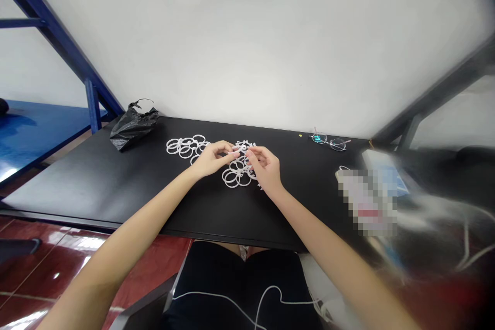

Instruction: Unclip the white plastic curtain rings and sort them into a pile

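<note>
Above the middle of the black table, my left hand (212, 160) and my right hand (266, 166) are close together, thumbs and fingertips pinched. Between them they grip a small white ring piece (243, 148); its exact shape is partly covered by my fingers. Just below and behind my fingers lies a pile of white plastic rings (236, 178) with small knobs or eyelets, overlapping one another. To the left of my left hand is another group of white rings (180, 147), partly hidden by that hand.
A crumpled black plastic bag (133, 126) sits at the table's (127, 185) back left. Eyeglasses (328, 142) lie near the wall at the right. A blurred, pixelated packet (365, 201) is at the right edge. A white cable (216, 295) crosses my lap.
</note>
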A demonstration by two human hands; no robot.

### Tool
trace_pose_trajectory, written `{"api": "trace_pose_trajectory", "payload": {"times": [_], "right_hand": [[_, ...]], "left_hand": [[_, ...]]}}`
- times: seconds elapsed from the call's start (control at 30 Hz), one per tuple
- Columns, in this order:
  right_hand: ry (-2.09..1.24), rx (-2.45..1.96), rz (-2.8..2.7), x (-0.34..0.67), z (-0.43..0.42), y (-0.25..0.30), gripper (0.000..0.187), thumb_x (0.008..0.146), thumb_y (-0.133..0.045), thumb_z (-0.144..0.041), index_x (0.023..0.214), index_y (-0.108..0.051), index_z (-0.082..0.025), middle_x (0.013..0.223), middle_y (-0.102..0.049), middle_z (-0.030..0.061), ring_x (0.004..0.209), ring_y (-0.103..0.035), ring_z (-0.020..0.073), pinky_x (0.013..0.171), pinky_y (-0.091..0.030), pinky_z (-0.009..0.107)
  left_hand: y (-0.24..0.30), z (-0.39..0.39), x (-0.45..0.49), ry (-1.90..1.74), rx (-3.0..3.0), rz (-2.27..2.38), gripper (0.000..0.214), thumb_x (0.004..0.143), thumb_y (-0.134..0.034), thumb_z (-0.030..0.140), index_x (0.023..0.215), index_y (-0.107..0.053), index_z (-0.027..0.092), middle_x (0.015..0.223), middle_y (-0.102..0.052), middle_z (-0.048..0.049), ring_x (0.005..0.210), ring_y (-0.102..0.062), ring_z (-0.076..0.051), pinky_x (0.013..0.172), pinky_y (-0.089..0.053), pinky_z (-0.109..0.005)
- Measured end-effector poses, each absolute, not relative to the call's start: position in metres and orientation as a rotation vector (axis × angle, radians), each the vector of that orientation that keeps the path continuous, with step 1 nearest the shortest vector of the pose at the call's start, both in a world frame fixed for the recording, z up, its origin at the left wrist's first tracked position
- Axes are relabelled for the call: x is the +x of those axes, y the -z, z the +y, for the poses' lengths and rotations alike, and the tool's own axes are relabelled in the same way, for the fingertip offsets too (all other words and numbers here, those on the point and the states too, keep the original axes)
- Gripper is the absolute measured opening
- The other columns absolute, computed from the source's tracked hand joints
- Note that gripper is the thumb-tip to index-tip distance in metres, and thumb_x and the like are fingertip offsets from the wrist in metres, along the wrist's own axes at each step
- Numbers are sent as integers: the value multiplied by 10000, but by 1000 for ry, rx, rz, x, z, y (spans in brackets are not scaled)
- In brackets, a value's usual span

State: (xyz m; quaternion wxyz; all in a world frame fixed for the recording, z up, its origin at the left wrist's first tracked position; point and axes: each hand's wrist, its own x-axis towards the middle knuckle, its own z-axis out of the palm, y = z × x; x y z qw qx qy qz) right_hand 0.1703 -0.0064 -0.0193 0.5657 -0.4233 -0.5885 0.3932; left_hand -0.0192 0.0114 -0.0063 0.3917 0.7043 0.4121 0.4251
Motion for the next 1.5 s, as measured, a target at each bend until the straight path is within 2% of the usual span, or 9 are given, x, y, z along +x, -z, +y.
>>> {"api": "trace_pose_trajectory", "payload": {"times": [0.13, 0.3, 0.47, 0.67, 0.9, 1.03, 1.1, 1.2, 1.5], "right_hand": [[-944, -981, -1372, 170, -7, 18, 252, 831, -657, -442, 888, -675, -197, 801, -702, 40, 615, -634, 137, 519, -522, 239], [-953, -999, -1383, 169, -10, 15, 267, 824, -654, -462, 852, -676, -197, 784, -695, 38, 600, -629, 137, 522, -534, 247], [-965, -992, -1386, 169, -10, 14, 261, 826, -655, -454, 829, -671, -194, 774, -691, 37, 592, -628, 133, 520, -523, 242], [-933, -1013, -1403, 170, -9, 15, 262, 832, -642, -459, 835, -675, -199, 790, -702, 41, 594, -628, 135, 520, -527, 245], [-921, -1008, -1400, 170, -7, 18, 276, 841, -634, -475, 845, -676, -202, 791, -704, 39, 599, -644, 140, 532, -536, 251], [-917, -994, -1399, 170, -6, 20, 266, 842, -633, -465, 848, -674, -202, 785, -702, 37, 589, -645, 141, 519, -526, 250], [-912, -984, -1402, 171, -6, 21, 255, 847, -629, -452, 847, -668, -201, 790, -702, 37, 586, -643, 141, 523, -526, 252], [-897, -990, -1408, 171, -6, 21, 253, 853, -618, -450, 844, -659, -201, 796, -704, 37, 596, -650, 145, 537, -534, 257], [-894, -985, -1413, 171, -6, 21, 229, 858, -618, -426, 835, -662, -202, 795, -705, 35, 593, -644, 141, 539, -530, 250]], "left_hand": [[-2, 16, -43, -1171, 2225, 1651, 284, 849, -608, 461, 818, -642, 180, 1089, -637, -110, 1019, -613, -255, 812, -499, -345], [-7, 25, -70, -799, 2338, 2164, 312, 869, -529, 423, 851, -696, 161, 1018, -659, -137, 954, -616, -305, 812, -455, -399], [-6, 27, -79, -575, 2323, 2262, 346, 853, -519, 445, 885, -703, 153, 966, -674, -149, 907, -629, -314, 766, -443, -396], [3, 26, -77, -526, 2402, 2307, 341, 855, -506, 443, 845, -700, 164, 886, -693, -153, 919, -619, -321, 982, -355, -490], [8, 24, -70, -629, 2427, 2317, 242, 835, -555, 401, 802, -670, 191, 876, -699, -125, 997, -574, -350, 1078, -190, -631], [2, 22, -53, -853, 2473, 1825, 189, 863, -515, 330, 857, -646, 195, 915, -679, -88, 954, -588, -278, 1039, -324, -528], [0, 19, -42, -805, 2443, 1445, 164, 845, -541, 322, 865, -635, 189, 840, -658, -59, 821, -600, -219, 878, -452, -393], [1, 12, -29, -637, 2282, 1146, 202, 803, -607, 343, 919, -630, 179, 736, -603, -9, 623, -548, -148, 638, -462, -279], [9, 12, -31, -578, 2285, 1056, 248, 735, -617, 249, 974, -626, 183, 844, -602, -26, 721, -578, -152, 632, -480, -258]]}}
